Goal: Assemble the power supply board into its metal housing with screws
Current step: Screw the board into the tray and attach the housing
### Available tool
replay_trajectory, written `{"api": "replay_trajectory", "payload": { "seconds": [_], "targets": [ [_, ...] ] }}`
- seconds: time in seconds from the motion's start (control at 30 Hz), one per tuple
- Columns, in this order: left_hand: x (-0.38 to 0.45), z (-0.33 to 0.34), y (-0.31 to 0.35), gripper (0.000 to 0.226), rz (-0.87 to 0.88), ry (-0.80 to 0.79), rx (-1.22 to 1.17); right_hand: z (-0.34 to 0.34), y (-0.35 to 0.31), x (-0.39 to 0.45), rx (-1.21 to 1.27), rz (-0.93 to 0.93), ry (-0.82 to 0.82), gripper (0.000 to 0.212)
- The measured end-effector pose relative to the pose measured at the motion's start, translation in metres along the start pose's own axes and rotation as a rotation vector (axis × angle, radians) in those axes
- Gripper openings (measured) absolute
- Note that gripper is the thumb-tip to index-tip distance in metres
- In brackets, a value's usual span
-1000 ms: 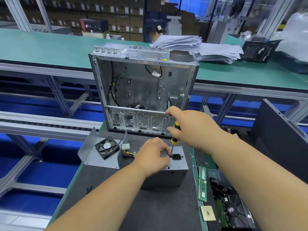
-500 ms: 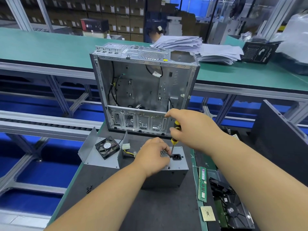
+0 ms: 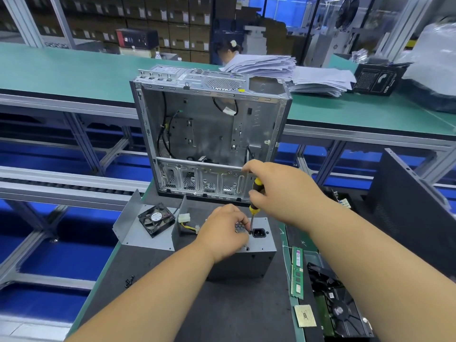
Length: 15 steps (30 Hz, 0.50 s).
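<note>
Currently right hand (image 3: 281, 191) gripped yellow-black screwdriver (image 3: 255, 196), tip beside black socket on grey metal housing (image 3: 261, 250); left hand (image 3: 223, 233) pinched at tip.

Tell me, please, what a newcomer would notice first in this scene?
Probably the two hands at centre: the right hand grips a yellow-and-black screwdriver, tip down beside the power socket on the grey power supply housing, while the left hand steadies the spot. Behind them stands an open computer case.

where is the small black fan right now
The small black fan lies left of centre in the head view, on the bent metal sheet, left of the power supply housing.
</note>
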<state>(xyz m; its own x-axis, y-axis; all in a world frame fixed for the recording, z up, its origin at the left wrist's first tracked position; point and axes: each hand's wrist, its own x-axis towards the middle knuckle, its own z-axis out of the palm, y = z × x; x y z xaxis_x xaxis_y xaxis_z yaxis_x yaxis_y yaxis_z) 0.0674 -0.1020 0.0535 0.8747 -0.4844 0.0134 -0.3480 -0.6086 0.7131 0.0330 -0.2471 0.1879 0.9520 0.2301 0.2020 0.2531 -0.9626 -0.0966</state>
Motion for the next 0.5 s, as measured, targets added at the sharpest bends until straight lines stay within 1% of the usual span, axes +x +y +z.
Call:
{"api": "replay_trajectory", "payload": {
  "seconds": [0.07, 0.1, 0.2, 0.23, 0.27, 0.37, 0.4, 0.5],
  "targets": [
    [-0.0001, 0.0, -0.0001, 0.019, 0.002, 0.0, 0.001, -0.0005, 0.0008, 0.0003, -0.074, 0.011, -0.004, 0.024],
    [-0.0001, 0.0, 0.0, 0.02, 0.003, 0.002, 0.002, -0.0005, 0.001, 0.0007, -0.112, 0.024, -0.015, 0.021],
    [-0.0006, -0.0001, 0.0001, 0.023, 0.0, 0.001, -0.003, 0.0019, 0.0004, 0.0009, -0.207, 0.065, -0.026, 0.043],
    [-0.0007, -0.0003, 0.0003, 0.022, -0.001, 0.001, -0.008, 0.0033, -0.0002, 0.0002, -0.2, 0.074, -0.013, 0.047],
    [-0.001, -0.0005, 0.0004, 0.022, -0.001, 0.0, -0.012, 0.0047, -0.0002, -0.0007, -0.172, 0.082, -0.001, 0.047],
    [-0.0012, -0.0009, 0.0006, 0.022, 0.004, -0.003, -0.015, 0.005, -0.001, -0.0015, -0.032, 0.07, 0.0, 0.025],
    [-0.0012, -0.0009, 0.0006, 0.022, 0.007, -0.001, -0.01, 0.0037, -0.0014, -0.0014, 0.002, 0.066, -0.023, 0.023],
    [-0.0012, -0.0011, 0.0006, 0.022, 0.009, 0.002, -0.004, -0.0011, -0.0008, -0.0016, 0.089, 0.044, -0.023, 0.037]
  ]
}}
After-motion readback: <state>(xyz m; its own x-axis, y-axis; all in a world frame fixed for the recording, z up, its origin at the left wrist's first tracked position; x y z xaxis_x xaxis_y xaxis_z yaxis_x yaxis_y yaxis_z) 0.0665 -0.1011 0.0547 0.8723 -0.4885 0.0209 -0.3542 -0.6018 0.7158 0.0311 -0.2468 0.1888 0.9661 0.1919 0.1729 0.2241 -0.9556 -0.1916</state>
